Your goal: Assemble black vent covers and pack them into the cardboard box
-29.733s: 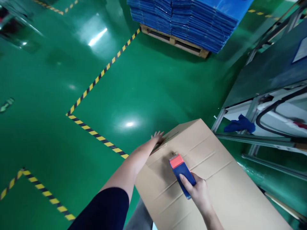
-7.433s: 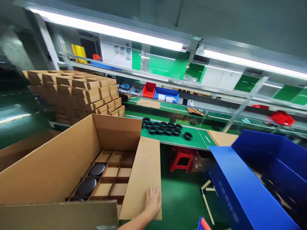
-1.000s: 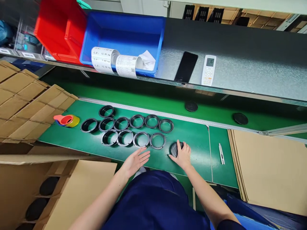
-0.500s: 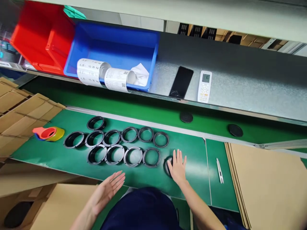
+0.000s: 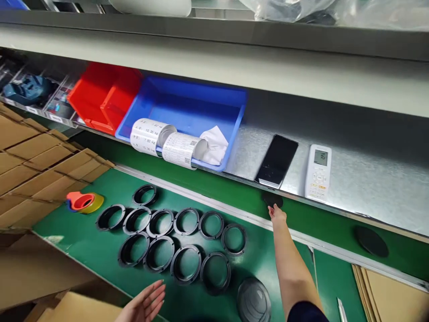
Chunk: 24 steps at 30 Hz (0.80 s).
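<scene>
My right hand (image 5: 277,213) reaches under the shelf, its fingers bent at the near edge of a flat black disc (image 5: 272,198) on the green strip behind the bench. Low in the view, my left hand (image 5: 145,304) is held palm up with fingers stretched, touching nothing. Several black rings (image 5: 187,264) stand in loose rows on the green bench. To their right, closer to me, lies a round dark piece with a glossy top (image 5: 254,300). Another black disc (image 5: 371,241) rests farther right on the green strip.
The metal shelf (image 5: 375,192) above holds a phone (image 5: 277,161), a remote control (image 5: 318,172), a blue tray (image 5: 181,96) with label rolls and a red bin (image 5: 103,96). A tape dispenser (image 5: 83,202), folded cardboard (image 5: 43,165), a cutter knife (image 5: 342,310) and cardboard sheets (image 5: 392,290) surround the work area.
My right hand has left the round dark piece at the front and moved up and away to the back disc. The camera view has shifted; my left hand stays open.
</scene>
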Motion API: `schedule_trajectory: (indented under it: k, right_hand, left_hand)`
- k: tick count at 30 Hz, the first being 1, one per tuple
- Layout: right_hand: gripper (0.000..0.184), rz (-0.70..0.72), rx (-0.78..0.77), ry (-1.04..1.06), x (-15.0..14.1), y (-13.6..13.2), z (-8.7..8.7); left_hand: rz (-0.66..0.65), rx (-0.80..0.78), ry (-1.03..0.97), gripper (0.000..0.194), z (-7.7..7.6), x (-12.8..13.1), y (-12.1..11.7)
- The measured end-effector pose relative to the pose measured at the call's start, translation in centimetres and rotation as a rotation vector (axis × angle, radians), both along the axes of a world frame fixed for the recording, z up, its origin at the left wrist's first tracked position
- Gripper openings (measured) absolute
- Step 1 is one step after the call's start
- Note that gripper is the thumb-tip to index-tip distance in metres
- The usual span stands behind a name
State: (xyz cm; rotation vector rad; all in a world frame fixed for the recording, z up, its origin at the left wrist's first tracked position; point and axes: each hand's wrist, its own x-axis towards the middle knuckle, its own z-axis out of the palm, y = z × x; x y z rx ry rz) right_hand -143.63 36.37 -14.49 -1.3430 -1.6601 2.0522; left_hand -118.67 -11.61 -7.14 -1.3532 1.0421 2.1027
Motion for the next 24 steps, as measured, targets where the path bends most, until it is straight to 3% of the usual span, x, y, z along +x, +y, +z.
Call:
schedule_trajectory:
  k: [3,6,10,13,15,20,22,24]
  right_hand:
    - [0.027,0.037,-0.167,0.104,2.9,-5.6,1.1]
    - [0.041,0.179,-0.341,0.239,9.3,-12.4,3.6]
    - [0.046,0.460,-0.545,0.362,19.3,-20.4,7.7]
    - [0.040,0.695,-0.560,0.402,24.2,-23.5,9.7]
    - [0.039,0.764,-0.351,0.405,25.6,-23.9,10.4]
    - [0.033,0.711,0.668,0.707,25.7,-21.5,12.7]
    - [0.032,0.798,0.873,0.831,25.8,-20.9,13.6]
    - [0.034,0.839,0.976,0.869,26.2,-20.9,14.0]
  left_hand:
    - [-0.094,-0.003,0.084,0.067,0.2,-1.6,1.9]
    - [-0.183,0.076,0.305,0.053,1.2,-3.5,5.2]
    - [-0.139,0.416,0.648,0.068,3.1,-5.2,9.0]
    - [-0.150,0.548,0.775,0.068,4.8,-4.7,9.8]
    - [-0.132,0.568,0.808,0.065,5.8,-3.6,9.6]
    - [-0.111,0.658,0.801,0.061,7.6,0.2,9.1]
    - [-0.122,0.701,0.784,0.061,7.9,1.6,9.2]
    - [-0.112,0.733,0.774,0.060,8.0,2.7,9.4]
